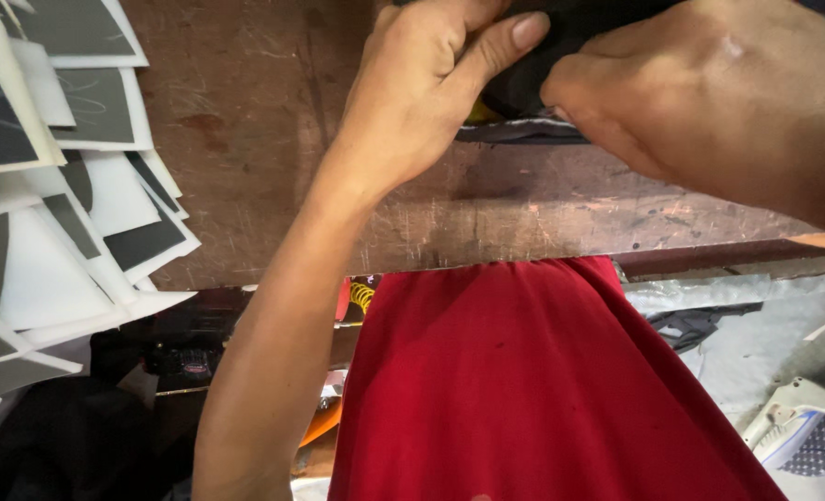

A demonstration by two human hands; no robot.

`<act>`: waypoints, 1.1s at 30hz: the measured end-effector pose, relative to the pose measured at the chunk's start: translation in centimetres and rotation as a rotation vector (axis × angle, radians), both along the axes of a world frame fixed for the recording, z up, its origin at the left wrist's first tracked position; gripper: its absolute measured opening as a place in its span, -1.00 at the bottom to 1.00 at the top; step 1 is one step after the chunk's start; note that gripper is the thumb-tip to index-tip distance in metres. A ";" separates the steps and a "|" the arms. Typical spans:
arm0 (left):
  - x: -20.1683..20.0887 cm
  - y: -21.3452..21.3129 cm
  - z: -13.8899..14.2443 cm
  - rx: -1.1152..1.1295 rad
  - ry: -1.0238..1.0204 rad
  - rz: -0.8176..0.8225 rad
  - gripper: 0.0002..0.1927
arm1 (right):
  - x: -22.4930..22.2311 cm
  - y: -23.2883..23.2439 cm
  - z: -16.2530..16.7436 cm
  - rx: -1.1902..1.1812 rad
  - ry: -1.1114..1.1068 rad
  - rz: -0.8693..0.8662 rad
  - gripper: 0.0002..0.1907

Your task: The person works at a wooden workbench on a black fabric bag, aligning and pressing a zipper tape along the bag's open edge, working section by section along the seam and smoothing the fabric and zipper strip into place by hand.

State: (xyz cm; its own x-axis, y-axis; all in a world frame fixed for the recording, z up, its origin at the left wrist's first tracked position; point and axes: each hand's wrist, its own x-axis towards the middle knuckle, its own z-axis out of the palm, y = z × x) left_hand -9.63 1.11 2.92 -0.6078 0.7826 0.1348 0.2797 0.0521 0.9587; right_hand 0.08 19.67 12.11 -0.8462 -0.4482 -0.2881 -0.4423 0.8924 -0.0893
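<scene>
Both hands pinch a black fabric piece (533, 70) at the worn wooden workbench's (264, 102) far side; left hand (422, 83) and right hand (682, 93) clamp it between them, steadying it against the bench; cut grey-and-white pieces (69, 204) lie stacked aside.

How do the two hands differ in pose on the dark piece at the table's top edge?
The left hand comes up from below with its forearm fully in view; the right hand enters from the right, wrist cut off by the frame. The left hand shows a straight thumb pressed on the dark piece; the right hand shows mostly knuckles, fingertips tucked under. Both grip the same dark piece above the wooden table.
</scene>
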 end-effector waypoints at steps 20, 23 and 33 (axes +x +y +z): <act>-0.2 0.2 -0.3 -0.200 -0.049 0.017 -0.62 | 0.6 0.7 -0.3 -0.087 -0.090 -0.088 -0.84; -0.3 0.1 -0.3 -0.131 -0.015 -0.003 -0.65 | 0.7 0.6 -0.3 -0.170 -0.038 -0.109 -0.88; 1.0 -1.6 1.7 -0.264 0.018 0.128 -0.66 | 3.8 2.9 -1.1 -0.171 -0.045 -0.244 -0.80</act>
